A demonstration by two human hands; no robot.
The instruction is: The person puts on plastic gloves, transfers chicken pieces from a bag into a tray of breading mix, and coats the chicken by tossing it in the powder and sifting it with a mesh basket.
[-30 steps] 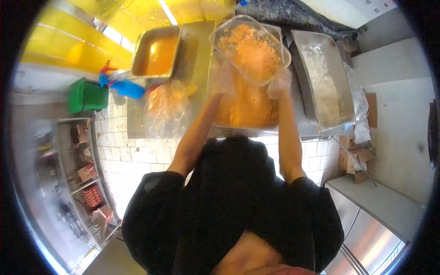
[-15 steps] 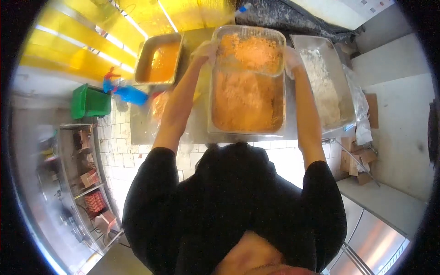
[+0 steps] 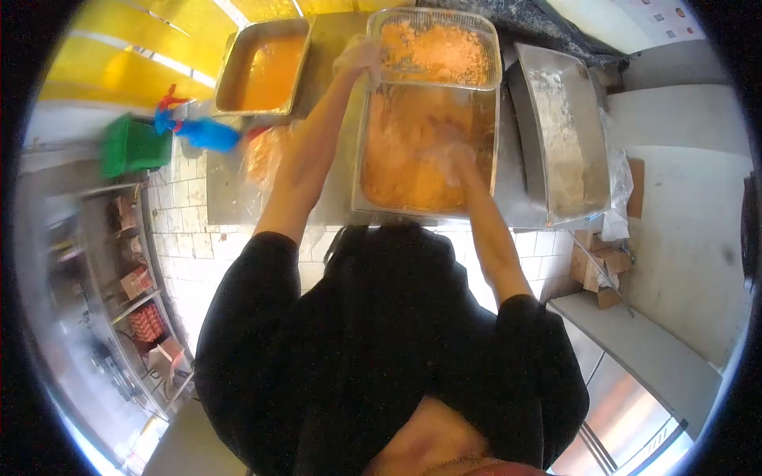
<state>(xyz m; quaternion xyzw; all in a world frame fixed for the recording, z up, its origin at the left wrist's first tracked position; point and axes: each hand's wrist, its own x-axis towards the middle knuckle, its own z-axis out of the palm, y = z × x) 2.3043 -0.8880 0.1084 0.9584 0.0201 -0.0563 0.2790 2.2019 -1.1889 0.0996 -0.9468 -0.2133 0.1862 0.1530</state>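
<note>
Left hand [image 3: 361,57] grips the basket [image 3: 438,54] by its side, above the far end of the tray [image 3: 413,211]; right hand [image 3: 454,155] over the orange mix [image 3: 393,155], too blurred to tell its grip!

Across the upper frame, three rectangular silver metal pans [image 3: 302,65] [image 3: 495,151] [image 3: 533,127] and one rectangular wire-mesh basket [image 3: 489,38]; at upper left, one blue spray bottle with red trigger [image 3: 208,135] and one green plastic bin [image 3: 136,148].

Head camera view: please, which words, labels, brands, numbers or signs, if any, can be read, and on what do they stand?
None can be read.
White panel, upper right: marks too small to read.
Blue spray bottle: any print is too blurred to read.
</note>
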